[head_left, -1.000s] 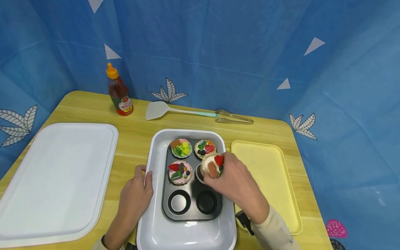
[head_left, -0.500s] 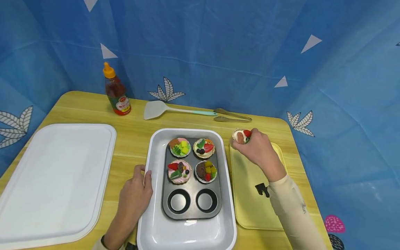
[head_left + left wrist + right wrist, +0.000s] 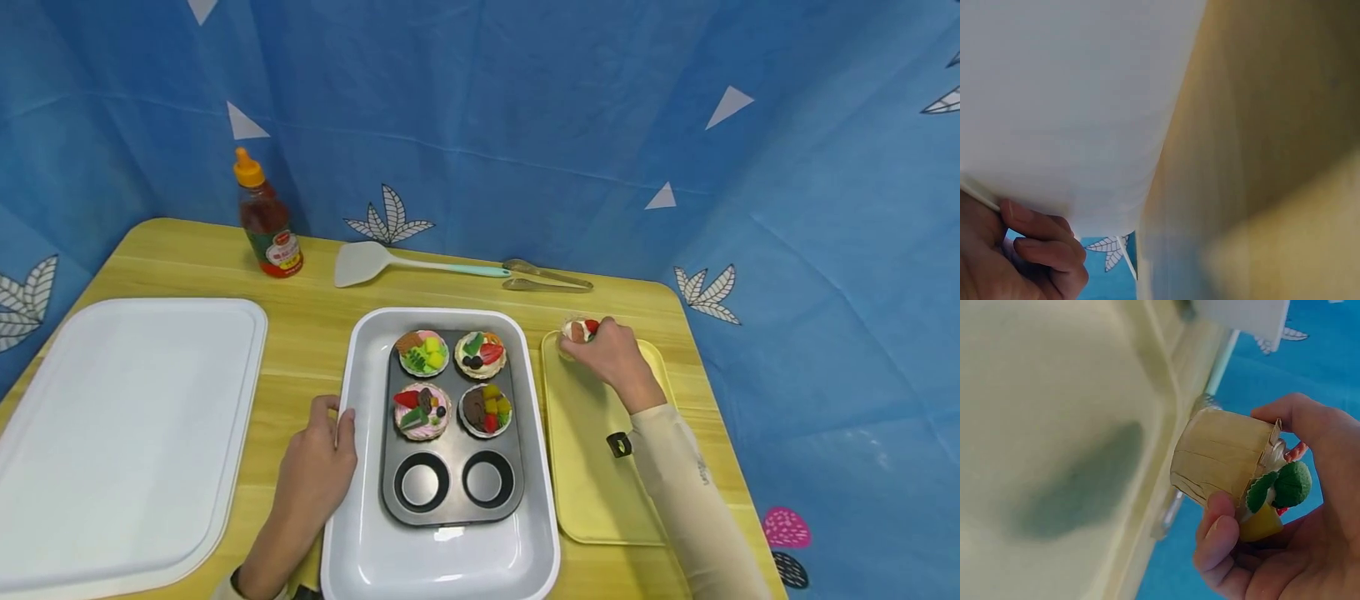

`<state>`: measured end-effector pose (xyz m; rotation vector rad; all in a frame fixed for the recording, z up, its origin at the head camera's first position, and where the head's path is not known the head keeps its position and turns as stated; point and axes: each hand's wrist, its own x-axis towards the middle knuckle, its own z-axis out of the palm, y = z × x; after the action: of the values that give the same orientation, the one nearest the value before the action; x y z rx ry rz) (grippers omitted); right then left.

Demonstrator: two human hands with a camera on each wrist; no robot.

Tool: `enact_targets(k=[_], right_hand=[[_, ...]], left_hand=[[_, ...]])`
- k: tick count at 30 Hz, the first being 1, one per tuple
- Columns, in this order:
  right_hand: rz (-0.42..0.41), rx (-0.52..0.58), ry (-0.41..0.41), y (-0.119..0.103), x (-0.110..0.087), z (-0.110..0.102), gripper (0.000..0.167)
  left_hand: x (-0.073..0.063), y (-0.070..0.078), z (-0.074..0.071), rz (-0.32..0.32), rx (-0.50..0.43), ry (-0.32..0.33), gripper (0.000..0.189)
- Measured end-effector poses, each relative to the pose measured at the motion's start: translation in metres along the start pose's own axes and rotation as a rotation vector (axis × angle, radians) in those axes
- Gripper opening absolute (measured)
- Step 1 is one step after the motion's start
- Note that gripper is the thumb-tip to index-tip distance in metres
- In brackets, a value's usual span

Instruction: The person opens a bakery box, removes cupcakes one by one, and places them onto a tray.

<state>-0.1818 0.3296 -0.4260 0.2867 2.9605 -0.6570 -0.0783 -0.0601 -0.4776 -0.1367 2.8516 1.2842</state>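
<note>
My right hand (image 3: 618,367) pinches a toy cupcake (image 3: 577,330) over the far left corner of the shallow yellow tray (image 3: 592,483). In the right wrist view, the cupcake's pale wrapper (image 3: 1219,450) is tilted sideways between thumb and fingers, above the tray floor; green leaves and a yellow piece show on its top. My left hand (image 3: 313,471) grips the left rim of a deep white tray (image 3: 442,567), thumb over the edge. Inside that tray lies a dark muffin tin (image 3: 453,471). Several fruit-topped cupcakes fill its far and middle cups; the two near cups are bare.
A flat white tray (image 3: 135,433) lies at the left. Along the back of the wooden table stand a red sauce bottle (image 3: 270,233), a spatula (image 3: 363,262) and metal tongs (image 3: 551,277). A blue curtain (image 3: 465,100) hangs behind.
My right hand has carried the cupcake from above the muffin tin, right and away, to the yellow tray's far corner, dropping slightly lately. My left hand keeps its grip on the rim.
</note>
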Motion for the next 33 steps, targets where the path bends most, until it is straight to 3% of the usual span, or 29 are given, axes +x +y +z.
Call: enact_targets(k=[13, 33], right_hand=[[0.04, -0.029, -0.026, 0.018, 0.015, 0.027, 0.039], [0.064, -0.068, -0.063, 0.008, 0.016, 0.026, 0.041]], left_hand=[[0.001, -0.002, 0.002, -0.023, -0.036, -0.012, 0.04], [0.002, 0.001, -0.001, -0.028, -0.018, -0.014, 0.039]])
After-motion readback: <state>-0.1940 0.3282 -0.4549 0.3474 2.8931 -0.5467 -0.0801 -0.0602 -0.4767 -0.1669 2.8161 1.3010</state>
